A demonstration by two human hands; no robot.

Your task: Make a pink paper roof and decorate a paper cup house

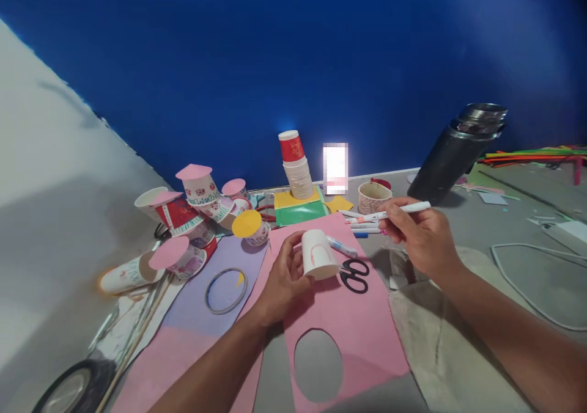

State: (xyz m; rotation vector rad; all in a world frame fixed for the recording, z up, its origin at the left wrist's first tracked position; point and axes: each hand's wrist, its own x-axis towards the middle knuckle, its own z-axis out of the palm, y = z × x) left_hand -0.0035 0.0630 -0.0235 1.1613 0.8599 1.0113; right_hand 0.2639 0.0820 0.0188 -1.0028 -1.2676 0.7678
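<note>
I see left hand (287, 275) gripping white cup (318, 254) tilted over pink sheet (353, 333), right hand (419, 233) pinching marker (394, 211). Risk, I judge: thin cup crushes or rolls in grip, smearing ink; scissors (354, 274) just beside could get knocked.

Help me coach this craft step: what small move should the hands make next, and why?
Probably bring the marker in the right hand down to the white cup, since the left hand holds it tilted with a pink outline facing up, and the marker is apart from it.

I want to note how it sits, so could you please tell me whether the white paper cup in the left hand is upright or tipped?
Tipped: the left hand holds the white paper cup tilted above the pink paper.
</note>
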